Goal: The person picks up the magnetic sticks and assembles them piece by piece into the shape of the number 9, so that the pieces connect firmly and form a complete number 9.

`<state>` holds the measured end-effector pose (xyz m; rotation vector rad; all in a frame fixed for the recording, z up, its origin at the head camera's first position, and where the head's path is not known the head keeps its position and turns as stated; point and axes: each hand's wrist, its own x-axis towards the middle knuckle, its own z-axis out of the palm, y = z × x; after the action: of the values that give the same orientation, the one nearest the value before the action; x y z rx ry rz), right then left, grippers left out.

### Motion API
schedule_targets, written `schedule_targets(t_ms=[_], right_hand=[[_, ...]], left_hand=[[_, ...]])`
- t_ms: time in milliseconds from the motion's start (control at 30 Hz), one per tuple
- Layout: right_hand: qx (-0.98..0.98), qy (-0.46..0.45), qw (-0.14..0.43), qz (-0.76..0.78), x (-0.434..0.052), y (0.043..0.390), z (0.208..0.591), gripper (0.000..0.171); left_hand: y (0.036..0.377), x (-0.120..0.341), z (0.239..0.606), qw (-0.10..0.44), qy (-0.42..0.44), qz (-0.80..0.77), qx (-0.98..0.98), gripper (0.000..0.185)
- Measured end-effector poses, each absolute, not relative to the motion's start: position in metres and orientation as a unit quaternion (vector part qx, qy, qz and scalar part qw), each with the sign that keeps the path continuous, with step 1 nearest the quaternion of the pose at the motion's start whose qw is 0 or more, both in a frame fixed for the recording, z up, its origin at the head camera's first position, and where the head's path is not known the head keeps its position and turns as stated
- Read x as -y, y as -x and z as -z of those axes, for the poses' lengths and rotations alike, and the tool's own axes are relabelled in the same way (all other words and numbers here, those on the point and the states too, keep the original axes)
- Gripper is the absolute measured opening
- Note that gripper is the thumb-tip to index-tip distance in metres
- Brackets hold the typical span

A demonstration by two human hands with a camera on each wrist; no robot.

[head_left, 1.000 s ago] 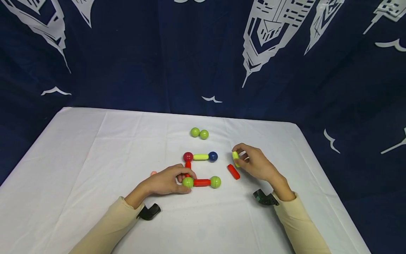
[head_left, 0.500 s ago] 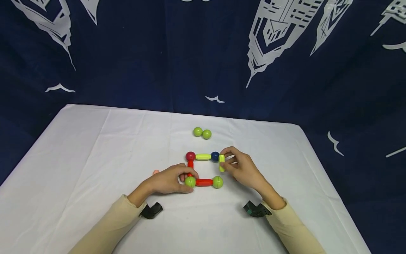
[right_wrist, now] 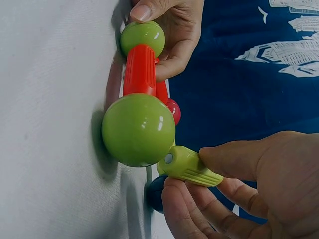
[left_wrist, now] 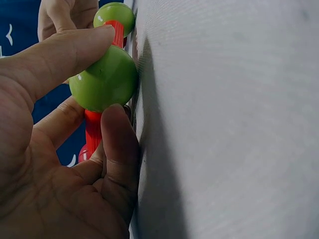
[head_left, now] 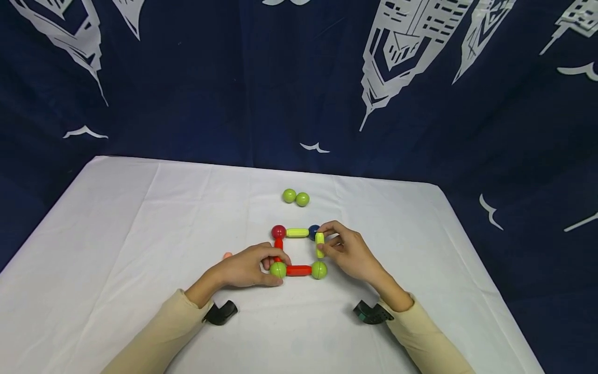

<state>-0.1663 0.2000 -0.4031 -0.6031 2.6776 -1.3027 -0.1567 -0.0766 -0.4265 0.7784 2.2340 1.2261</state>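
Your left hand point(head_left: 247, 269) lies low on the white surface point(head_left: 140, 234), thumb and forefinger pinching the green ball point(head_left: 277, 269) at the near-left corner of the toy frame. Your right hand point(head_left: 348, 253) reaches in from the other side, fingers curled round a short yellow-green rod point(head_left: 320, 244) — held upright between the blue ball point(head_left: 313, 231) above and the second green ball point(head_left: 319, 270) below, just touching it. A red rod point(head_left: 298, 270) joins the two green balls between your hands. Two loose green balls point(head_left: 295, 197) sit beyond your fingertips — well apart.
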Motion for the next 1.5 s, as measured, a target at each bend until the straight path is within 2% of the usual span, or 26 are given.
schedule_targets(t_ms=[900, 1267, 1500], right_hand=[[-0.900, 0.193, 0.082, 0.382, -0.2009, 0.1656, 0.4094, 0.030], [-0.911, 0.170, 0.098, 0.363, -0.1961, 0.1660, 0.4115, 0.058], [-0.919, 0.174, 0.095, 0.340, -0.1965, 0.1660, 0.4116, 0.059]], left_hand=[[0.1569, 0.0738, 0.4265, 0.239, -0.284, -0.445, -0.815, 0.034], [0.1567, 0.0762, 0.4279, 0.236, -0.284, -0.443, -0.817, 0.033], [0.1568, 0.0762, 0.4272, 0.239, -0.282, -0.442, -0.817, 0.032]])
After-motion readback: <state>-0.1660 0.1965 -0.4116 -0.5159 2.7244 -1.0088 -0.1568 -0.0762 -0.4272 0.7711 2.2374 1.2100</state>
